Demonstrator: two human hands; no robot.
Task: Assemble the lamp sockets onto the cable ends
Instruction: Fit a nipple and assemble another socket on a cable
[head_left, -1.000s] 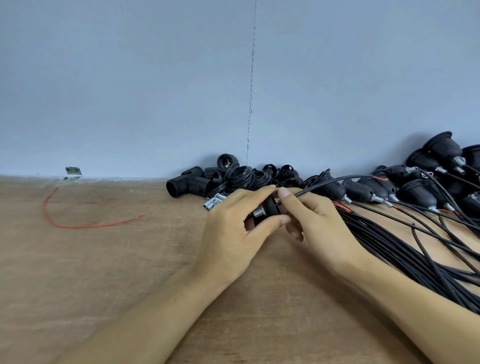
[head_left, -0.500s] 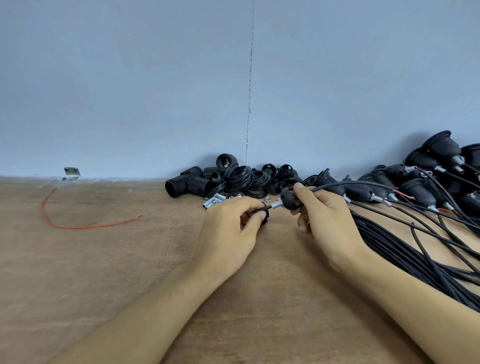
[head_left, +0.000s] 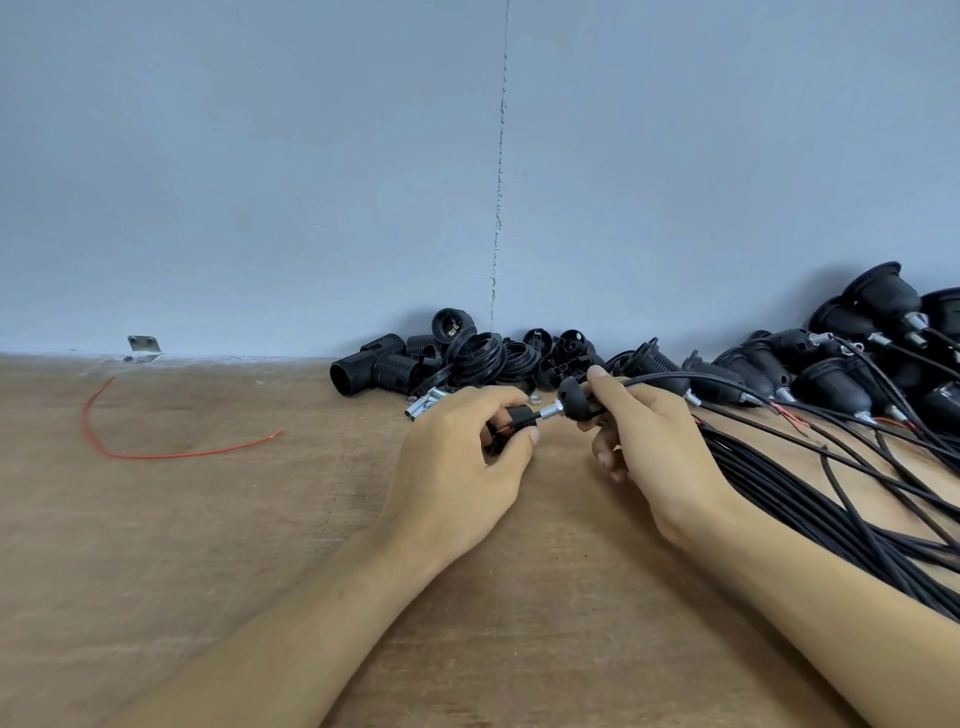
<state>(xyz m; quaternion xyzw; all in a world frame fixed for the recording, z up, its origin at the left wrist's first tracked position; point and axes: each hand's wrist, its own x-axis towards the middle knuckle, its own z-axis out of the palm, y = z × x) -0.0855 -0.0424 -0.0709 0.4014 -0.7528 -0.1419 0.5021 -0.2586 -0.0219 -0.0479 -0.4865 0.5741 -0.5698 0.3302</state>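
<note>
**Head view**

- Bench (head_left: 208, 571): brown wood-grain top that runs back to a pale blue wall (head_left: 260, 156) with a vertical crack (head_left: 500, 182).
- Left hand (head_left: 457, 467): at centre, low over the bench. Its fingers (head_left: 527, 439) are curled and clamped on a black socket body (head_left: 511, 427). The grip hides most of that part, and a trace of red conductor shows at it.
- Right hand (head_left: 660, 447): just beside the left hand. Thumb and forefinger pinch a black dome cap (head_left: 574, 400), and the other fingers curl loosely beneath.
- Metal threaded tube (head_left: 550, 413): projects from the dome cap toward the socket body, in the gap between the two hands. A short black lead continues from it into the left hand's grip.
- Cable (head_left: 675, 378): black. It leaves the right hand's pinch and runs right, above the other leads.
- Loose socket parts (head_left: 467, 358): a heap of black threaded barrels, rings and caps against the wall, just behind the hands.
- Finished sockets (head_left: 831, 384): black, each on its own lead, heaped along the wall at the right.
- Cable bundle (head_left: 831, 499): many black leads lying together on the bench beside and under the right forearm.
- Small metal fittings (head_left: 426, 405): silver, on the bench just behind the left knuckles. A nut (head_left: 535, 399) lies near them.
- Red wire (head_left: 156, 453): a single curved strand at the left, well apart from the hands.
- Metal bracket (head_left: 143, 344): at the foot of the wall, far left.
</note>
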